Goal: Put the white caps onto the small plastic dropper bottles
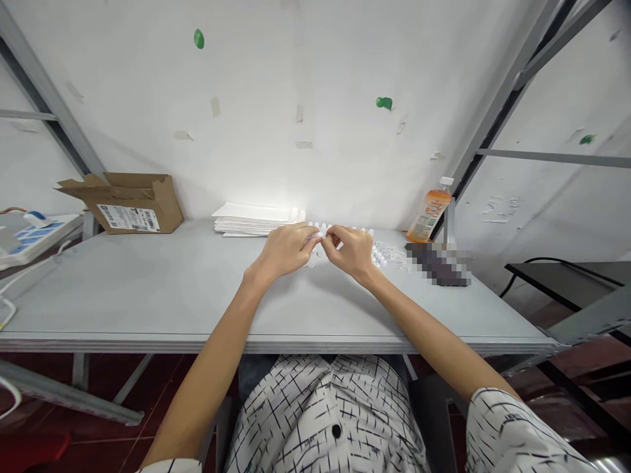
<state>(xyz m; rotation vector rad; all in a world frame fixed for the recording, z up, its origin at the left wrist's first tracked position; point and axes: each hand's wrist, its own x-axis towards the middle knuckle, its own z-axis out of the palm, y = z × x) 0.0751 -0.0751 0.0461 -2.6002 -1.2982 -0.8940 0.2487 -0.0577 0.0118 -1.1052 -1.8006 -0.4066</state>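
My left hand (pixel 290 249) and my right hand (pixel 351 250) meet over the back middle of the table, fingertips pinched close together. Between them is a small white piece (pixel 323 231), mostly covered by the fingers, so its kind cannot be made out. Behind and beneath the hands, several small white parts stand in a row along the wall, partly hidden. A tangle of thin white strings or loops (pixel 393 255) lies just right of my right hand. To the left of my left hand is a stack of flat white cards or boxes (pixel 254 219).
An open cardboard box (pixel 131 203) stands at the back left, and a bottle of orange drink (pixel 430 210) at the back right. A dark, pixelated object (pixel 438 264) lies before the bottle. The grey table (pixel 148 289) backs onto a white wall; metal frame posts rise at both sides.
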